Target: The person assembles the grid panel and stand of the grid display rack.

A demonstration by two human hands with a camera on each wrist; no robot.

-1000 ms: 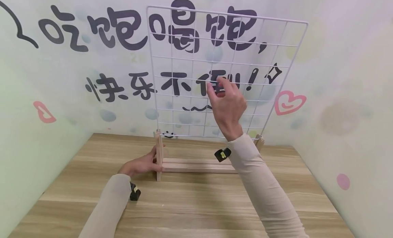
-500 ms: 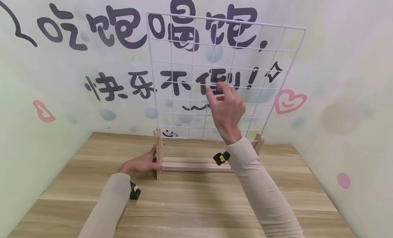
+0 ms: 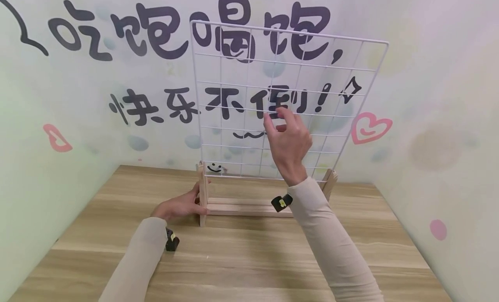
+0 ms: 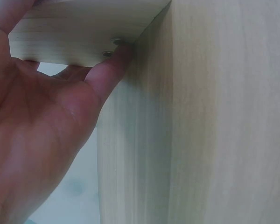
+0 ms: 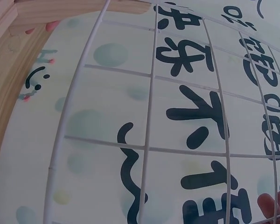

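A white wire grid panel (image 3: 234, 83) stands upright between the two side posts of a pale wooden stand (image 3: 241, 209). Its lower edge lies just above the stand's crossbar. My left hand (image 3: 179, 206) grips the left post (image 3: 203, 193) near its base. In the left wrist view, the thumb of the left hand (image 4: 37, 126) presses on the wood beside two small screw heads (image 4: 115, 41). My right hand (image 3: 290, 139) pinches the grid's wires near its middle. Only the fingertips (image 5: 268, 203) of that hand appear in the right wrist view, at the lower right corner.
The stand sits toward the back of a wood-grain table (image 3: 234, 263). Close behind it is a white wall (image 3: 156, 76) with large black characters and pastel spots. More walls rise at both sides. Black wrist cameras (image 3: 281, 202) hang from the sleeves.
The grid panel has come down, its top edge most clearly, and the right hand has dropped slightly with it. My left hand has kept its hold on the post.
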